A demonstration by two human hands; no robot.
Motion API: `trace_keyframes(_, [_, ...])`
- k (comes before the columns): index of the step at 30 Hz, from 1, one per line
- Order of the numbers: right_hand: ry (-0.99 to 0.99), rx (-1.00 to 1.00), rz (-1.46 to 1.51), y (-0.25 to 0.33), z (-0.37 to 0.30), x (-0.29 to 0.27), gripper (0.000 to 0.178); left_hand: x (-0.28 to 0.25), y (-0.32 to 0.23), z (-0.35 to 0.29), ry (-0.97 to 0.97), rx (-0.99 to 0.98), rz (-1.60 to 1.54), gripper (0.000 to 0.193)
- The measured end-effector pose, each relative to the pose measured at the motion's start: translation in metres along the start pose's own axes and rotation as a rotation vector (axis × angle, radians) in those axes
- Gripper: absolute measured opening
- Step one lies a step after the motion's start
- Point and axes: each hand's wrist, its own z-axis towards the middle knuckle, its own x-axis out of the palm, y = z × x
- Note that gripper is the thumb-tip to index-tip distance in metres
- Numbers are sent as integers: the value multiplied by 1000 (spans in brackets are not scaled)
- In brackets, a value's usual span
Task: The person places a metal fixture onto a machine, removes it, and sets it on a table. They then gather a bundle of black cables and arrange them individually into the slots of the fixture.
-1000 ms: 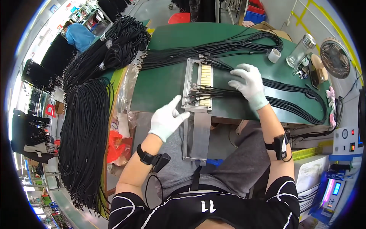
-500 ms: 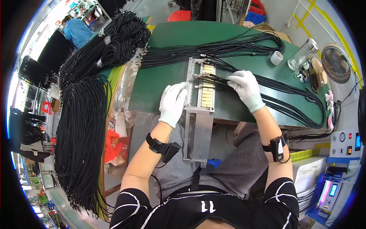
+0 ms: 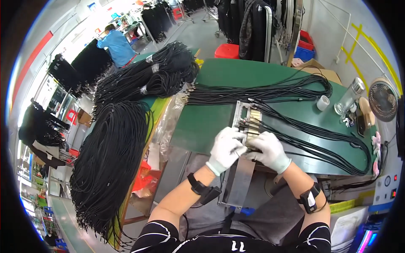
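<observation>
A metal fixture with a row of yellowish slots lies across the front edge of the green table, its near part jutting out over my lap. Black cables run from its slots to the right in long loops. My white-gloved left hand is at the fixture's near end, thumb and fingers pinched together. Close beside it, my gloved right hand curls its fingers over the same end. The fingertips of both hands nearly meet, and whatever lies between them is hidden by the gloves.
Large bundles of black cable hang at the left, with more cables along the table's back. At the right stand a white roll, a glass bottle and a fan. A person in blue sits far left.
My hands have come together at the fixture's near end; before, they were apart, the left beside the frame and the right at the cables. The view has shifted, showing more of the room behind.
</observation>
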Motion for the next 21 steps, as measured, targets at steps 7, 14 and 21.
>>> trace_keyframes(7, [87, -36, 10, -3, 4, -7, 25, -8, -9, -7, -68, 48, 56, 12])
trace_keyframes(14, [-51, -131, -224, 15, 10, 13, 21, 0, -1, -6, -39, -42, -77, 9])
trace_keyframes(21, [-31, -130, -210, 9, 7, 11, 19, -2, -1, -8, -37, -72, -93, 8])
